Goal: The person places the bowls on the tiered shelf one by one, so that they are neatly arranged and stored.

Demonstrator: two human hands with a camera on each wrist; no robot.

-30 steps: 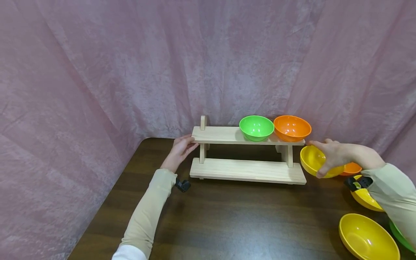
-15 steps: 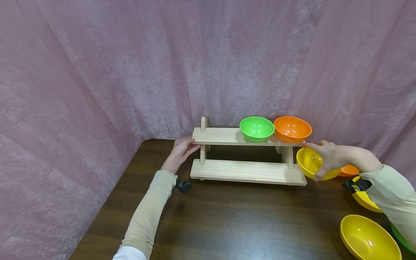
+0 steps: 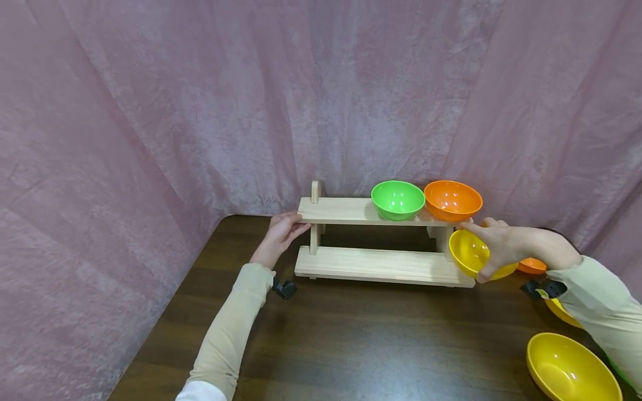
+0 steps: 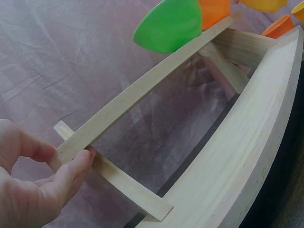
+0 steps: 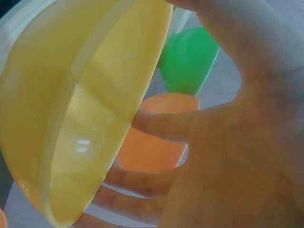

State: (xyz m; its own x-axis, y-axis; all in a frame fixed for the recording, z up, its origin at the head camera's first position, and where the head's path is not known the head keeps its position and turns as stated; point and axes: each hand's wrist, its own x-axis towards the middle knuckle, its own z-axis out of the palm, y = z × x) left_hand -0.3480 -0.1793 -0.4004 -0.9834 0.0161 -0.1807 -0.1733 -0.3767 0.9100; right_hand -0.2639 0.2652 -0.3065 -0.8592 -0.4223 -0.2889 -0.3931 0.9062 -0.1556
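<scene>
A two-tier wooden shelf (image 3: 381, 264) stands on the dark table. My left hand (image 3: 278, 235) pinches the left end of its upper board (image 4: 142, 88), thumb and fingers on either side of the wood. In my right hand (image 3: 516, 245) is a yellow bowl (image 5: 90, 104), gripped by the rim and tilted, beside the right end of the shelf. A green bowl (image 3: 398, 200) and an orange bowl (image 3: 452, 200) sit side by side on the right part of the upper board. The lower board (image 4: 256, 123) bears no bowl.
To the right, another yellow bowl (image 3: 572, 367) rests on the table (image 3: 371, 345). Behind the right arm, an orange bowl (image 3: 531, 266), a further yellow bowl (image 3: 563, 313) and a sliver of green show, partly hidden. A pink curtain (image 3: 251, 100) hangs behind the table.
My right hand has carried the yellow bowl leftward and slightly down, so it now overlaps the shelf's right end in the head view. My left hand keeps its hold on the upper board.
</scene>
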